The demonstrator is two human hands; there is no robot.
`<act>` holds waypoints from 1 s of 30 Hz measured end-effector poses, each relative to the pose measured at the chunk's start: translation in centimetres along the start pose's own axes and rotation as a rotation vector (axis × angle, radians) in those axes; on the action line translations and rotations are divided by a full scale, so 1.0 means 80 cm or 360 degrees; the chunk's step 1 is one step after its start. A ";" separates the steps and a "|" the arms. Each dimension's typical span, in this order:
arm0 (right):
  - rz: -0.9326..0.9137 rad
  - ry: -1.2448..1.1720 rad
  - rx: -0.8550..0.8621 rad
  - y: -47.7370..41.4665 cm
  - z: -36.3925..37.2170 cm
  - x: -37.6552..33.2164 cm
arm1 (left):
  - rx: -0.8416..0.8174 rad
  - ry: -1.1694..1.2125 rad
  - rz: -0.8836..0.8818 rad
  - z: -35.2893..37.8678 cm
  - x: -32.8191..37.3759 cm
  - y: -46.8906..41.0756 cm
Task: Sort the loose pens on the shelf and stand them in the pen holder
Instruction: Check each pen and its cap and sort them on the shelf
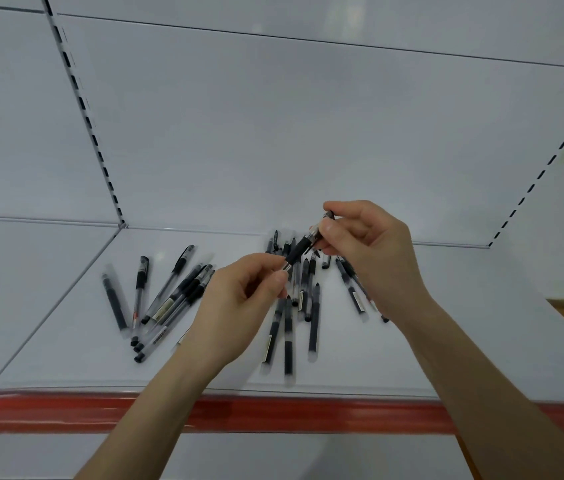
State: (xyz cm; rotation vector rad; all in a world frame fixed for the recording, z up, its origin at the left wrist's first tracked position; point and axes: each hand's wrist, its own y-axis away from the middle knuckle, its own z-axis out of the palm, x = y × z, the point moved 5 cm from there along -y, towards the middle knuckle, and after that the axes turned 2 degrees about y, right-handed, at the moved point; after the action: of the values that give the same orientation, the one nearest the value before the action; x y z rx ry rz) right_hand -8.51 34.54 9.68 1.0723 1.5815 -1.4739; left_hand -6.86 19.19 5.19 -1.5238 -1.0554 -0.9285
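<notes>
The left hand (239,299) pinches the black gel pen (299,249) at its lower end, and the right hand (370,244) pinches its upper end. Best to check its type and keep the grip firm. No pen holder is in view.

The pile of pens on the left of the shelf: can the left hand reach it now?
Probably yes. The pile lies open on the shelf beside the left hand, with nothing between. But that hand pinches one end of a pen that the right hand also holds, so it must let go first.

shelf (66,341): white, red front edge (273,414) | loose pens (288,341): 2 flat clusters, left and centre
</notes>
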 end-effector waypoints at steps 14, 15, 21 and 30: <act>0.0060 0.0046 -0.0089 0.002 0.023 0.027 | 0.0111 -0.0146 -0.0014 -0.015 -0.011 0.009; 0.0081 0.0049 -0.0135 0.001 0.023 0.028 | 0.0102 -0.0185 -0.0019 -0.017 -0.011 0.006; 0.0224 0.0471 -0.0099 -0.011 0.000 0.050 | 0.0339 -0.0942 -0.0028 -0.053 -0.036 -0.011; 0.0626 0.1443 -0.0774 0.035 0.007 0.101 | 0.0352 -0.1547 -0.0378 -0.085 -0.080 -0.017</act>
State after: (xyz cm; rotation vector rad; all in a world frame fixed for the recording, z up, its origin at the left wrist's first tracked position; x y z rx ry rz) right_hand -9.22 34.83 1.17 1.7274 1.9939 -0.2718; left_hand -10.45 11.63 0.91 -1.6953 -1.9777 -0.1439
